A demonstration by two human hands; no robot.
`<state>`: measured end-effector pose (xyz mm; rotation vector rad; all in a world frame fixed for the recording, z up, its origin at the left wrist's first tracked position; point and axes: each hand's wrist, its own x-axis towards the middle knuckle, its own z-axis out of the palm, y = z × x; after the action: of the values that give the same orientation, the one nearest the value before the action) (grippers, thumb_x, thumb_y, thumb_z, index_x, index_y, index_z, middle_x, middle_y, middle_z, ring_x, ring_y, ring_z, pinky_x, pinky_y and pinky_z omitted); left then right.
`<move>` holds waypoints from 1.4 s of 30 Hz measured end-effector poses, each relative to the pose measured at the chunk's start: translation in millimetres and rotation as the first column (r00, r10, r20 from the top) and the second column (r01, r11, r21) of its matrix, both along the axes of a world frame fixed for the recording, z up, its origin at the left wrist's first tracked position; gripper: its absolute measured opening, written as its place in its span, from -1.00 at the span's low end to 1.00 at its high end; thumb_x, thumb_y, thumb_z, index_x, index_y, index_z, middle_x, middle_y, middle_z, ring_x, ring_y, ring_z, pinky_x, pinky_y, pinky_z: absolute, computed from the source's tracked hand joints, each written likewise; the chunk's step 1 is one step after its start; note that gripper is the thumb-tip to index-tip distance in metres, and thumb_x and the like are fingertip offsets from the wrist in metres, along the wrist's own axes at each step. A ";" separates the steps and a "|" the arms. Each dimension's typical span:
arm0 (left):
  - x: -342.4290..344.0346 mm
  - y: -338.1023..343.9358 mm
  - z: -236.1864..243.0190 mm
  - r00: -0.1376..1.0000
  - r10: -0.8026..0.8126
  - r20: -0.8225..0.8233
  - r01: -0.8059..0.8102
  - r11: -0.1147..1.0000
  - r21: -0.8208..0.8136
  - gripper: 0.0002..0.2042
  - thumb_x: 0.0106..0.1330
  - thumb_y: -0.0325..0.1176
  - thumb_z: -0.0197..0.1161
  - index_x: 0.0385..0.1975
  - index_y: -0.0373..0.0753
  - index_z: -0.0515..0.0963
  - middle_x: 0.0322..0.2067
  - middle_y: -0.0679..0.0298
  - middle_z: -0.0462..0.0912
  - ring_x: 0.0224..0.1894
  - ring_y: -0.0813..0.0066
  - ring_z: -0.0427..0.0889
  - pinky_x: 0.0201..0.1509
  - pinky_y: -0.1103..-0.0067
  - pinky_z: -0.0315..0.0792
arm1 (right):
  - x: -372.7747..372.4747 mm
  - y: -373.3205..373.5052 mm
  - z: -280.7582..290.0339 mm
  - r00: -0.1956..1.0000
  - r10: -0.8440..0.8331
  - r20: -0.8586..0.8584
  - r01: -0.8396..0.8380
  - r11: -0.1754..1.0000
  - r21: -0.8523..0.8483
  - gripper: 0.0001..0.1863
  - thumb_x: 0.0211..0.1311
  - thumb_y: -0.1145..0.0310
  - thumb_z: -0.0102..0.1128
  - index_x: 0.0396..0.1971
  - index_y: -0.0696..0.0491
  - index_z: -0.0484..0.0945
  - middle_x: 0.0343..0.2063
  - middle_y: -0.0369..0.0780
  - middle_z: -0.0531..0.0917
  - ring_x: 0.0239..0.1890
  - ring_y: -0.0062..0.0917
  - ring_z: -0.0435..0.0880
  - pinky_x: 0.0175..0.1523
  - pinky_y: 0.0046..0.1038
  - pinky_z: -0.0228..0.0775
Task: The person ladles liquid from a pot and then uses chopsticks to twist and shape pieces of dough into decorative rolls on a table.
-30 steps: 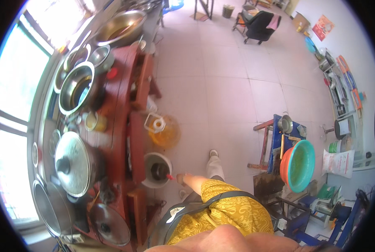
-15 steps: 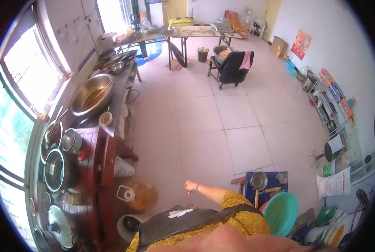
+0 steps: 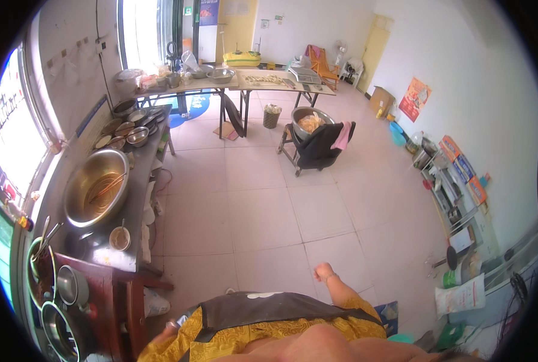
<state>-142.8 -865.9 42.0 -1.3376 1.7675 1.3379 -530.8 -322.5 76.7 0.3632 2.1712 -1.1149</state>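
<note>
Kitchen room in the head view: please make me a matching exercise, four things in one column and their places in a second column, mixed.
1. large steel wok
2. dark chair
3. waste bin
4. right hand

a. under the far tables
b. over the bare floor tiles
c. on the left counter
d. middle of the floor, holding a big bowl

Pairs: 1-c, 2-d, 3-a, 4-b

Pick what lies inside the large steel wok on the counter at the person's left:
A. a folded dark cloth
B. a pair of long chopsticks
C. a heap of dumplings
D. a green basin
B. The large steel wok holds a pair of long chopsticks lying slanted across its bowl. The right hand hangs free over the tiled floor, well away from the wok.
</note>
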 end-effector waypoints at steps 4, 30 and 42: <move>-140.7 -61.5 7.2 0.993 -0.034 -0.110 0.033 0.999 -0.007 -0.67 0.31 -0.22 -0.13 -0.20 -0.37 0.41 -0.40 0.01 0.62 -0.48 0.15 0.64 -0.52 0.25 0.48 | -9.2 21.5 11.7 0.976 -0.210 0.062 0.203 0.973 0.108 -0.81 0.01 0.53 -0.06 -0.71 0.19 0.49 -0.75 -0.13 0.53 -0.76 -0.43 0.51 -0.64 -0.45 0.41; -656.1 -199.4 11.1 1.000 0.009 0.029 -0.008 0.999 -0.040 -0.75 0.25 -0.29 -0.04 -0.24 -0.35 0.43 -0.41 0.07 0.61 -0.48 0.15 0.61 -0.48 0.26 0.43 | -740.9 -322.2 44.4 0.956 0.209 -0.204 -0.257 0.936 -0.243 -0.82 0.11 0.37 0.06 -0.50 0.16 0.57 -0.68 -0.24 0.56 -0.70 -0.59 0.51 -0.62 -0.51 0.34; -1092.5 -345.4 3.5 0.617 -0.764 -0.192 0.552 0.593 -0.586 -0.73 0.15 -0.28 0.13 -0.21 -0.30 0.47 -0.32 0.05 0.61 -0.43 0.28 0.64 -0.30 0.46 0.55 | -957.6 -401.0 71.8 0.982 0.084 -0.170 -0.080 0.996 0.031 -0.84 0.16 0.40 0.01 -0.40 0.15 0.54 -0.59 -0.26 0.56 -0.62 -0.62 0.55 -0.60 -0.59 0.40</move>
<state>-1235.2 -1211.3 45.5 -0.3962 2.6766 0.7855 -1488.4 -723.6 148.5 0.1918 2.3281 -1.1103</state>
